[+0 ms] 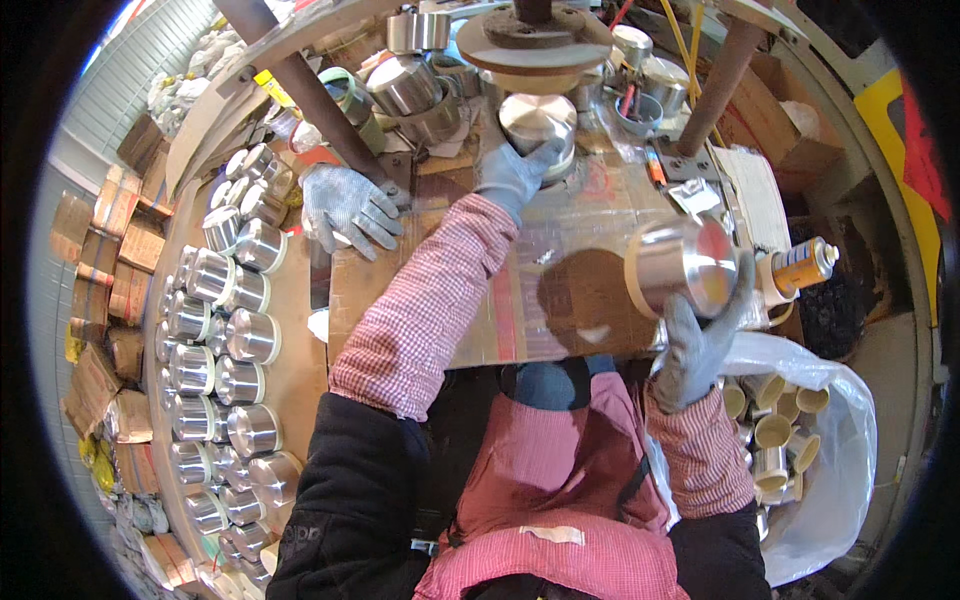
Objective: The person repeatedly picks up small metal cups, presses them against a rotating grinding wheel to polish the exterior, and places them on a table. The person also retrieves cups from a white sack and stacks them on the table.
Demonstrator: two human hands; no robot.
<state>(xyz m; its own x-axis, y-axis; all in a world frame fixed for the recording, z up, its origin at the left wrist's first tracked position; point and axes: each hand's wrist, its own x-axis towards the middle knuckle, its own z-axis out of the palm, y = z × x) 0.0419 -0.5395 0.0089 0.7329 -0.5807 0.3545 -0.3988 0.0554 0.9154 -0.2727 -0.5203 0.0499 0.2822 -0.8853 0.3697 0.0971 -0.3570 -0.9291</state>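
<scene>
My left hand (516,174), in a grey glove, grips the near side of a shiny metal cup (537,118). That cup stands beneath a round press head (534,46), its flat metal face up. My right hand (691,341), gloved too, holds a second metal cup (681,264) tilted on its side above the right part of the bench. A cream rim (634,268) circles this cup's left end. Tape and cardboard cover the bench top (517,300) between my hands. An unworn grey knit glove (349,206) lies at the bench's left edge.
Many rimmed metal cups (253,337) stand in rows on a board at left. A clear plastic bag (832,480) with cream-lined cups is at lower right. A spray can (806,266) leans by the right edge. Steel posts (724,94) flank the press; a blue bowl (639,112) sits behind.
</scene>
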